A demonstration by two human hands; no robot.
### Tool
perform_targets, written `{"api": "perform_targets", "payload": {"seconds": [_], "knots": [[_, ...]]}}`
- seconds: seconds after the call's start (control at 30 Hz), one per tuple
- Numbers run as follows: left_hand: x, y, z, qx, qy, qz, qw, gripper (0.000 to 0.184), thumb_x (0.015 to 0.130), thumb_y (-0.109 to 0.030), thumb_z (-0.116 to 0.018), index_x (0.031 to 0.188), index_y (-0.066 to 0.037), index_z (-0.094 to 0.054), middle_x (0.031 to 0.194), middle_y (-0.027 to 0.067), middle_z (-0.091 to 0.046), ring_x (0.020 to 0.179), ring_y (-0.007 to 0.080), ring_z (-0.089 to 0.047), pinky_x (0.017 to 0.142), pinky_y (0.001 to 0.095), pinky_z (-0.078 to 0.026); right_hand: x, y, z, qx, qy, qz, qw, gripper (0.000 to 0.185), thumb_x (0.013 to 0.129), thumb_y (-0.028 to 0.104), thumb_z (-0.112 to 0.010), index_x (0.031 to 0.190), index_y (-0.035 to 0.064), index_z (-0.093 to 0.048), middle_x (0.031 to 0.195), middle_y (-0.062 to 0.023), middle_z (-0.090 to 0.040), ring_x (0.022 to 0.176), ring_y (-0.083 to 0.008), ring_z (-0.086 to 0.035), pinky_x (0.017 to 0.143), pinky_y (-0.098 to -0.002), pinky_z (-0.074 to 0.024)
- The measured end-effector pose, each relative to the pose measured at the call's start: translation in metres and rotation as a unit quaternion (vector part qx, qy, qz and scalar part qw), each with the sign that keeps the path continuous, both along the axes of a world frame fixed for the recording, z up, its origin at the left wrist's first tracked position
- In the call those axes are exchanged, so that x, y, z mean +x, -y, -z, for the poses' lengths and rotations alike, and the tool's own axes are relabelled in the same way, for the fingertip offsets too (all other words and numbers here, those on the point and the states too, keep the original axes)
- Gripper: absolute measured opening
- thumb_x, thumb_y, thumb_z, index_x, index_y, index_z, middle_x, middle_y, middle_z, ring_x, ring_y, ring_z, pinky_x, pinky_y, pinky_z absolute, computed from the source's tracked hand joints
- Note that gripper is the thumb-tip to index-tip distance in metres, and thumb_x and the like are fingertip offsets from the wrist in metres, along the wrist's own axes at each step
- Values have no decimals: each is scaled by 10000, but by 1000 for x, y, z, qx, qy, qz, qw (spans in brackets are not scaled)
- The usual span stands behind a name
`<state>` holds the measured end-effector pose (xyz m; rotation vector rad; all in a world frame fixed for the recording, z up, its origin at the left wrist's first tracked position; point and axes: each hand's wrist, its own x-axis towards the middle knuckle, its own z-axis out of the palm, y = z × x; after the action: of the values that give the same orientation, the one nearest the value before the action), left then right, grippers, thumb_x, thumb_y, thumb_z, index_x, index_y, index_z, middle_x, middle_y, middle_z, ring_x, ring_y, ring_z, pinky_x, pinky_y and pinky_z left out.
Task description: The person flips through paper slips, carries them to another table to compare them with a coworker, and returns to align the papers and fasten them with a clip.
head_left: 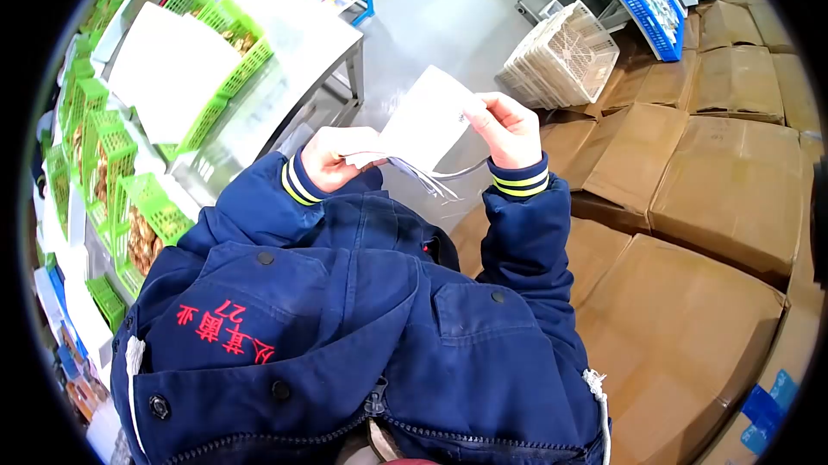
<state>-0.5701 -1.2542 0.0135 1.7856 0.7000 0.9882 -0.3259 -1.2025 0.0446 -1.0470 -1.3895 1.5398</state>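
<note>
In front of my body, above the floor, I hold a small sheaf of white paper sheets (427,120). My left hand (338,160) is closed round its lower left edge. The thumb and index finger of my right hand (509,130) pinch the top sheet near its right edge, where a small dark mark shows. Below, the under sheets fan apart, with thin ragged strips and a curved edge hanging between my hands. How many sheets there are I cannot tell.
Large brown cardboard boxes (729,180) are packed along my right. A stack of white plastic crates (561,55) stands ahead of them, beside a blue basket (651,12). At left, a white table (297,29) and green baskets (142,236) hold brownish pieces that look like mushrooms.
</note>
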Motion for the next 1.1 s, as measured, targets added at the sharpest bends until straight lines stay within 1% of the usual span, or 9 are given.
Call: {"api": "perform_targets", "payload": {"seconds": [0.2,0.3,0.37,0.5,0.57,0.6,0.73,0.9,1.1], "knots": [[-7,-85,16,-117,40,-1,992,222,776,81,-455,949,27,-582,745,75,-573,673,120,-534,607,231,-423,-6,-82,-10,-3,2,1,1000,140,792,62,-605,886,-43,-599,787,-40,-605,736,-81,-540,686,-196,-422],[-9,-130,10,-103,65,14,992,224,773,83,-449,943,33,-586,750,75,-567,676,126,-527,611,238,-420,-9,-124,-17,4,18,8,1000,139,789,52,-599,882,-50,-607,780,-41,-609,738,-83,-542,698,-203,-426],[-8,-161,1,-56,58,31,996,205,783,54,-465,951,39,-581,806,76,-579,738,119,-535,652,229,-425,-5,-146,-18,23,40,20,999,153,791,52,-596,895,-59,-605,789,-44,-613,739,-85,-543,702,-204,-428],[-4,-204,-6,-170,60,33,983,348,765,37,-494,1113,43,-490,1036,85,-553,924,121,-525,783,234,-425,0,-179,-19,24,40,13,999,162,793,62,-601,913,-47,-613,798,-43,-619,744,-87,-545,704,-208,-433],[3,-223,3,-239,217,86,943,409,745,53,-480,1154,43,-456,1081,96,-533,988,138,-512,831,252,-419,4,-194,-24,31,75,14,997,163,795,64,-603,919,-40,-616,802,-43,-621,749,-86,-546,704,-208,-435],[9,-231,-2,-254,224,72,938,395,734,71,-453,1128,47,-477,1084,99,-531,1038,149,-493,868,258,-403,6,-201,-24,25,70,22,997,167,794,67,-605,920,-42,-616,802,-45,-622,748,-86,-547,703,-209,-436],[22,-271,0,-201,95,48,974,333,753,88,-488,1083,56,-511,1026,94,-561,962,148,-524,838,259,-415,16,-234,-19,12,71,31,997,184,789,85,-617,919,-45,-617,798,-51,-626,741,-85,-548,696,-211,-440],[45,-320,17,-191,138,11,972,241,778,44,-539,1018,53,-550,948,77,-583,867,133,-545,783,254,-431,35,-290,-10,7,88,6,996,182,794,91,-610,919,-40,-622,800,-54,-630,747,-93,-555,699,-214,-442],[84,-404,15,-195,81,3,977,204,762,40,-533,960,73,-568,903,116,-588,845,183,-558,759,260,-430,83,-386,11,5,39,-31,999,174,802,92,-594,917,-35,-625,804,-64,-632,750,-100,-557,706,-223,-443]]}}
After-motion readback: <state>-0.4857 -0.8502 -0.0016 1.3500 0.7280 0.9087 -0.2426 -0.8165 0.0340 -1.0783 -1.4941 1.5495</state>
